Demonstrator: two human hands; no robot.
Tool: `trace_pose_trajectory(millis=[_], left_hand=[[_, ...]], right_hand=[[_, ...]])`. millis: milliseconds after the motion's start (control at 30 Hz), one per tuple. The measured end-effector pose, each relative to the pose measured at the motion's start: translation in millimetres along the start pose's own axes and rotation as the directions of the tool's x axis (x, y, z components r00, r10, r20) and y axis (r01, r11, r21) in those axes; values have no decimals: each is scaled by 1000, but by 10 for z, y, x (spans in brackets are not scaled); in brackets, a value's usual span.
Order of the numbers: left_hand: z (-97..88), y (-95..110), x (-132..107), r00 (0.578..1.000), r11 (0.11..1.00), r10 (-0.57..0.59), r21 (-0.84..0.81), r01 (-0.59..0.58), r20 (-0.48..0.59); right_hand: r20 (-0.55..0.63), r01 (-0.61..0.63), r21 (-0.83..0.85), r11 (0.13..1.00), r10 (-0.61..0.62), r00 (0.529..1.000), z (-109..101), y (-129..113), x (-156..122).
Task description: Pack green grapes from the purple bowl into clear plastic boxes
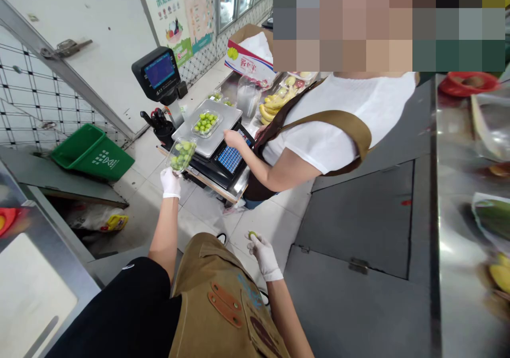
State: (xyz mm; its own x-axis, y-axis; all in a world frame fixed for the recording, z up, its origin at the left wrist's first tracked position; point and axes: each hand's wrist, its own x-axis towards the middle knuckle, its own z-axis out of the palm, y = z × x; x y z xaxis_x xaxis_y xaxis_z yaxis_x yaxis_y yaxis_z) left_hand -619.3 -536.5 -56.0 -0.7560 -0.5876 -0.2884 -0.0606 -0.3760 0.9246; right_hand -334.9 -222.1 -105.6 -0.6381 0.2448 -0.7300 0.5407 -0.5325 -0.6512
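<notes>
My left hand [171,181], in a white glove, grips the near edge of a clear plastic tray of green fruit [181,155], held up beside the scale's left corner. In my gloved right hand [263,254] a single small green fruit [252,235] is pinched at the fingertips, low in front of my apron. Another clear tray of green fruit [206,123] rests on the metal platform of the scale [187,130]. A co-worker's hand [235,139] is at the edge of the scale, above its blue keypad [230,159].
A co-worker in a white top [319,129] stands right of the scale. Bananas [273,105] and a cardboard box [251,55] lie behind it. A green bin [93,153] stands at left. Steel counters flank me, one with a white cutting board [32,294].
</notes>
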Motion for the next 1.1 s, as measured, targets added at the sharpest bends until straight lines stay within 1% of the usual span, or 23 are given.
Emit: trace_pose_trajectory(millis=[133, 433, 633, 733, 800, 867, 967, 1100], left_hand=[[-8, 34, -16, 998, 999, -28, -22, 27, -55], [-17, 30, 4, 995, 998, -62, -14, 61, -73], [-21, 13, 36, 996, 998, -63, 4, 63, -63], [16, 12, 73, 997, 998, -65, 23, 67, -45], [96, 10, 112, 997, 997, -67, 41, 69, -27], [231, 2, 154, 997, 995, -76, 65, 76, -5], [503, -24, 187, 994, 989, -103, 115, 98, 42], [871, -69, 124, 984, 972, -138, 206, 112, 117]], right_hand=[[-17, -7, -22, 1000, 7, 1000, -18, 53, -48], [-33, -36, -15, 999, 36, 999, -36, 318, -96], [-5, -28, -14, 1000, 28, 1000, -15, 296, -74], [-21, -28, 8, 1000, 28, 999, 5, 268, -76], [-39, -28, 31, 999, 29, 999, 19, 262, -88], [-58, -24, 52, 998, 27, 998, 28, 268, -111], [-103, -23, 76, 997, 30, 994, 22, 288, -173], [-172, 4, 145, 989, 22, 985, -36, 298, -326]])
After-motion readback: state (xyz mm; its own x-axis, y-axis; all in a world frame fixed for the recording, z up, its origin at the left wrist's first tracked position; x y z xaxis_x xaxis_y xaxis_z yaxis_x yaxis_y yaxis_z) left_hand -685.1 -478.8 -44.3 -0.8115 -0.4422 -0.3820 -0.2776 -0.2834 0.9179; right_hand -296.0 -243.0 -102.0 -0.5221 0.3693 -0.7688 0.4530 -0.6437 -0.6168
